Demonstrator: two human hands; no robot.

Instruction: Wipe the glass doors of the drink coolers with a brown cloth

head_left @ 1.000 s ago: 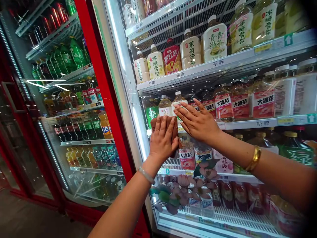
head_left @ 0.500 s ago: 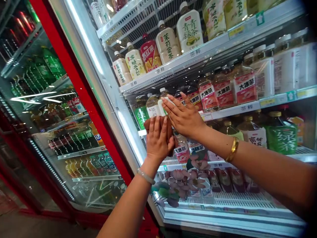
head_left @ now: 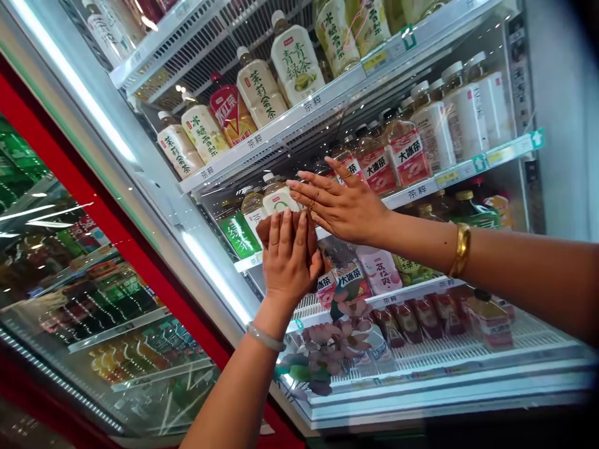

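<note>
My left hand (head_left: 289, 265) presses a folded brown cloth (head_left: 266, 231) against the glass door of a drinks fridge, its fingers laid over the cloth. A pale bangle (head_left: 266, 337) circles that wrist. Just above and to the right, my right hand (head_left: 346, 206) lies flat with the fingers spread, apparently touching the same glass; nothing is in it. On its wrist is a gold bracelet (head_left: 461, 249). Below the hands, a pink flower decal (head_left: 353, 340) with green leaves shows on the glass. Part of the cloth is hidden under my left hand.
Behind the glass, white shelves (head_left: 262, 138) hold rows of bottled drinks, among them a green-labelled bottle (head_left: 239, 234) and a white-labelled bottle (head_left: 297, 65). A red door frame (head_left: 107, 181) runs down the left, beside another fridge of bottles (head_left: 107, 368).
The view has swung to the right, so the shelves and red frame appear further left. Both hands remain at the glass, the cloth still under my left hand; my right hand's fingers point more leftward.
</note>
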